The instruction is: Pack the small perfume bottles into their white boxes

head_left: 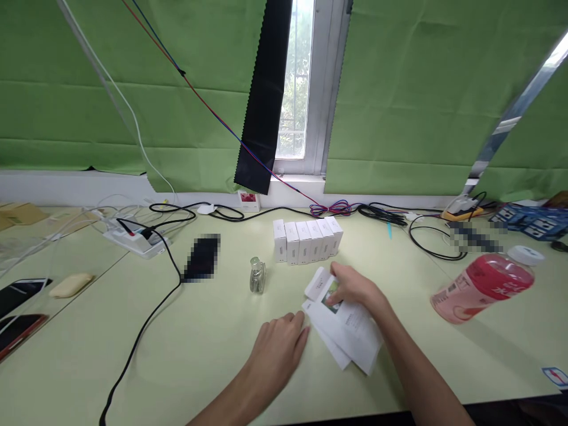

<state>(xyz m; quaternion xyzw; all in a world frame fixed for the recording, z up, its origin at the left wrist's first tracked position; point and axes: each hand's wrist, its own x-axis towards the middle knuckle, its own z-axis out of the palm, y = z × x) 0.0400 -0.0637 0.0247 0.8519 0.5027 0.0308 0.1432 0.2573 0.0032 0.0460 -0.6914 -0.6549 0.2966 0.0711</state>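
Note:
My right hand (355,290) is closed on a few white paper leaflets (355,331) lying over one another on the table, the thumb across a small green picture. A rounded white flap or card (317,284) sticks out at their upper left. My left hand (277,346) rests on the table just left of the papers, its fingers curled together and the fingertips partly hidden; nothing shows in it. Beyond the hands stand several small white boxes (304,242) in a row. A small clear bottle-like thing (257,277) with a pale green top is left of them.
A tilted-looking pink drink bottle (483,287) is at the right. Black cable (151,319) runs down the left side, past a white power strip (137,239), phones (20,331) and a cream oval case (71,286). More cables (381,214) lie along the wall.

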